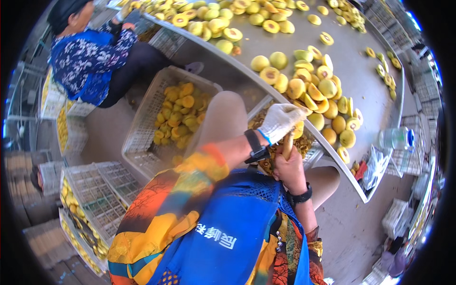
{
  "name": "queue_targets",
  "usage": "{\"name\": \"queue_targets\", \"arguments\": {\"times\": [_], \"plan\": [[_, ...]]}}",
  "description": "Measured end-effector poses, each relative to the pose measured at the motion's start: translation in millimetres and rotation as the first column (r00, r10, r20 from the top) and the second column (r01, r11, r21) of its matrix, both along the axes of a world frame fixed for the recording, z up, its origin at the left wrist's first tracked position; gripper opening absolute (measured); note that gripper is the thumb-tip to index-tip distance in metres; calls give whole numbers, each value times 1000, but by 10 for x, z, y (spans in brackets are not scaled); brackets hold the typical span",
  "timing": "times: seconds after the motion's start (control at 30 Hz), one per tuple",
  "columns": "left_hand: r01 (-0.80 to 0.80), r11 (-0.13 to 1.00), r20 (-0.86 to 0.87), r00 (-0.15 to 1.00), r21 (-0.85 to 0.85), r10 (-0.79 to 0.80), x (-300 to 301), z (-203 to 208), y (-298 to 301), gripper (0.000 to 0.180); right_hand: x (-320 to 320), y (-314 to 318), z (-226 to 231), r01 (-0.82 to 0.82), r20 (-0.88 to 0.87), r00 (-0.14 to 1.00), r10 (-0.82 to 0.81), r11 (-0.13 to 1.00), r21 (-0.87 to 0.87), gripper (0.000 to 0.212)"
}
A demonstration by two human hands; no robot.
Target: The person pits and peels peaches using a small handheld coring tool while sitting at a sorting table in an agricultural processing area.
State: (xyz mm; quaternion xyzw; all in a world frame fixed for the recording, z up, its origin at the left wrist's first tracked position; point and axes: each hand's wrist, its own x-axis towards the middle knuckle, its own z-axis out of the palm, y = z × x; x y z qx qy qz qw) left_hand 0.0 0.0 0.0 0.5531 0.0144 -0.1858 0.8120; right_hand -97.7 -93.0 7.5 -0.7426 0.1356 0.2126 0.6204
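Note:
My left hand (pixel 281 122), in a white knit glove, is closed round a yellow peach half (pixel 299 129) at the table's edge. Only a slice of the fruit's side shows past the glove. Just below it, my right hand (pixel 290 167) is bare and wrapped round a tool with a pale wooden handle (pixel 288 142). The tool's working end is hidden behind the glove and fruit. Under both hands lies a heap of brown pits and scraps (pixel 267 164). Cut yellow peach halves (pixel 311 92) are piled on the metal table (pixel 294 45) right beyond my left hand.
A plastic crate (pixel 137 128) of peach halves stands left of my knee. Another person (pixel 90 61) sits at the far left by the table. Stacked crates (pixel 97 185) stand at the lower left. A clear jug (pixel 396 138) and a white plastic bag (pixel 375 166) are at the right.

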Motion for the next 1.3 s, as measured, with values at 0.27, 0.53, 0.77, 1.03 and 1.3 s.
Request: {"name": "queue_targets", "arguments": {"times": [0.27,0.53,0.77,1.03,1.3], "plan": [[29,988,-118,992,-153,-48,132,-201,220,20,93,185,-282,-114,249,963,107,993,17,11],[49,997,24,998,62,-50,103,-146,233,22,103,69,-63,135,-275,960,59,760,636,13],[-151,897,-489,869,-416,-80,193,-119,212,23,125,262,-320,21,78,995,-60,907,422,14],[-416,908,128,900,-43,418,282,-247,1227,27,90,123,-85,-76,34,997,68,876,476,12],[-315,802,363,922,508,133,171,-36,1754,30,49,70,-670,-102,91,992,87,979,178,15]]}}
